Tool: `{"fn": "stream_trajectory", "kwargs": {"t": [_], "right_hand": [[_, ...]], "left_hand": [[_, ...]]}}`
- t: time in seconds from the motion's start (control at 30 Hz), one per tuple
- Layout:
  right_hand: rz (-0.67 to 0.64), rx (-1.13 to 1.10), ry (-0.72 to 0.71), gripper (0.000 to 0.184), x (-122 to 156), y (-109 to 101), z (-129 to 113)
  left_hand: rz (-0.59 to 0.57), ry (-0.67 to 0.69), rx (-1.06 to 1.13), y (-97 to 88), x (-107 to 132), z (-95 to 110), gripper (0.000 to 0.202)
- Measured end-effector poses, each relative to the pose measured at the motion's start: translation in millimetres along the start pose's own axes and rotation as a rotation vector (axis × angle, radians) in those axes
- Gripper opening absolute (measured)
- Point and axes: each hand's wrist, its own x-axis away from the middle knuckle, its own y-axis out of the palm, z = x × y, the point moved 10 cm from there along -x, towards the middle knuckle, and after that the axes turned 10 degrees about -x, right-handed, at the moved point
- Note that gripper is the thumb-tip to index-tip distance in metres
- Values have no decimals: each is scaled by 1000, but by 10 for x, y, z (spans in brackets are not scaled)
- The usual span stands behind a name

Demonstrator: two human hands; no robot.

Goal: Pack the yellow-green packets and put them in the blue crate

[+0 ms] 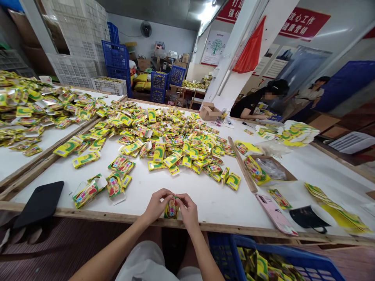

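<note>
Taking the person's hands as the dial's centre, the white desk [211, 206] spreads from nine o'clock round to three. At twelve o'clock lies a broad heap of printed boxes [187, 140], apparently kept within reach while the bare strip nearest the person leaves working room. At four o'clock, below the desk's edge, a blue crate [295, 255] holds many similar boxes. Between two and three, a shallow cardboard tray [288, 171] contains clear plastic [271, 168]. Near one o'clock stands an open brown carton [210, 113]; its contents cannot be made out. Smallest, at the centre, one yellow box [171, 210] sits by the desk's near edge, seemingly upright, between the left hand [158, 203] and right hand [187, 207]. Both hands' fingers pinch its upper end, a two-sided hold that probably steadies it and leaves its printed face uncovered.
</note>
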Motion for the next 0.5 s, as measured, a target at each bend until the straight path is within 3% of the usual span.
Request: {"fn": "stream_trajectory", "kwargs": {"t": [0.07,0.1,0.2,0.27,0.33,0.4,0.43,0.5], "right_hand": [[95,127,-38,25,79,-295,-163],[171,221,-54,27,148,-544,-278],[470,591,-102,36,513,-1556,-752],[627,859,-158,43,828,-2170,-1100],[745,1025,-154,46,1113,-2624,-1292],[810,1035,-68,44,1299,-2868,-1257],[814,988,-15,42,1337,-2890,-1162],[752,838,64,40,1282,-2708,-877]], "left_hand": [[25,49,-150,-116,-168,-4,20],[54,45,-257,-216,-283,-44,21],[137,-73,-625,-605,-674,-285,29],[146,-112,-665,-802,-897,-415,38],[129,-122,-652,-895,-1038,-495,43],[112,-123,-639,-897,-1069,-526,45],[104,-135,-610,-868,-1040,-541,44],[80,-191,-480,-744,-901,-589,38]]}}
